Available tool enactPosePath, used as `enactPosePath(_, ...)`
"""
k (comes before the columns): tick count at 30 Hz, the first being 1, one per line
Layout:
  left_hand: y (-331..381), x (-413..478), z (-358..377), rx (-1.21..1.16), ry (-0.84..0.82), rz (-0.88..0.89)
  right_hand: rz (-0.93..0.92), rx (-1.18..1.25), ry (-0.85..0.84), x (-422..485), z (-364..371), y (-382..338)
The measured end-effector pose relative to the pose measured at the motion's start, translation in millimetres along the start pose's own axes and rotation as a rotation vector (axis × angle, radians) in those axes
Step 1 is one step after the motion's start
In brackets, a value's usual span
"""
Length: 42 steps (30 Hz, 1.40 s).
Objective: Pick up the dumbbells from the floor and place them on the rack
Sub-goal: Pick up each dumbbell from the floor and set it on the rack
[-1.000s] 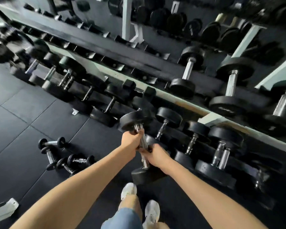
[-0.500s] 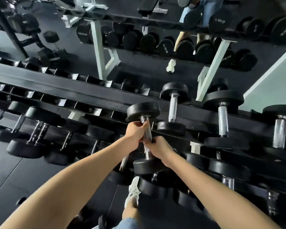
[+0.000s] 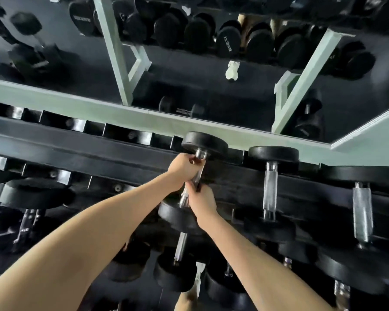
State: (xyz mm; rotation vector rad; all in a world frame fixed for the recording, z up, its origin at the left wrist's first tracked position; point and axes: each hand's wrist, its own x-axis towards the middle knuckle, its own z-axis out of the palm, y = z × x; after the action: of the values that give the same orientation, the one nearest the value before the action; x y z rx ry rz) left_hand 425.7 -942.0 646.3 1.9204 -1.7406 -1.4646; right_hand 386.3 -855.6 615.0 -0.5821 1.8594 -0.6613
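Note:
A black round-headed dumbbell [image 3: 204, 142] with a chrome handle lies across the top tier of the black rack [image 3: 81, 153]. Its far head is at the back rail and its near head [image 3: 177, 217] is at the front rail. My left hand [image 3: 183, 168] grips the upper part of the handle. My right hand [image 3: 201, 202] grips the lower part, just above the near head. Whether the dumbbell's weight rests fully on the rack I cannot tell.
Two more dumbbells [image 3: 271, 187] [image 3: 360, 209] lie on the same tier to the right. Lower tiers hold several dumbbells [image 3: 177, 261]. Empty black saddles [image 3: 94, 129] run along the tier to the left. A mirror [image 3: 200, 75] behind reflects other racks. My shoe [image 3: 198, 279] shows below.
Both hands have carried the dumbbell up from near the floor to the top tier. The view has tilted upward, so the floor and its small dumbbells are out of sight.

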Motion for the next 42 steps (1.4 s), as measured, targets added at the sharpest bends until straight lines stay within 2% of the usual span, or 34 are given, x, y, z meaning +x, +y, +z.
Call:
enactPosePath(5, -7, 21, -4, 0.026, -0.043, 0.038, 0.020, -0.038, 0.077, 14, 12, -4)
enactPosePath(14, -9, 19, -7, -0.047, -0.046, 0.002, 0.002, -0.085, 0.030, 17, 10, -10)
enactPosePath(18, -9, 12, -11, -0.006, -0.045, -0.022, -0.050, -0.137, 0.085, 9, 0, -10)
enactPosePath(22, -20, -10, -26, -0.066, 0.128, 0.001, -0.137, -0.203, 0.157, -25, -19, -1)
enactPosePath(25, -42, -41, -38, -0.221, 0.310, 0.011, -0.253, -0.248, 0.202, -63, -30, 17)
enactPosePath(28, -75, -88, -40, -0.357, 0.410, 0.002, -0.350, -0.287, 0.215, -103, -37, 46)
enactPosePath(35, -173, -226, -1, -0.460, 0.389, -0.087, -0.340, -0.373, -0.012, -190, -27, 146)
enactPosePath(42, -319, -351, 56, -0.545, 0.435, -0.389, -0.213, -0.585, -0.294, -251, 34, 261)
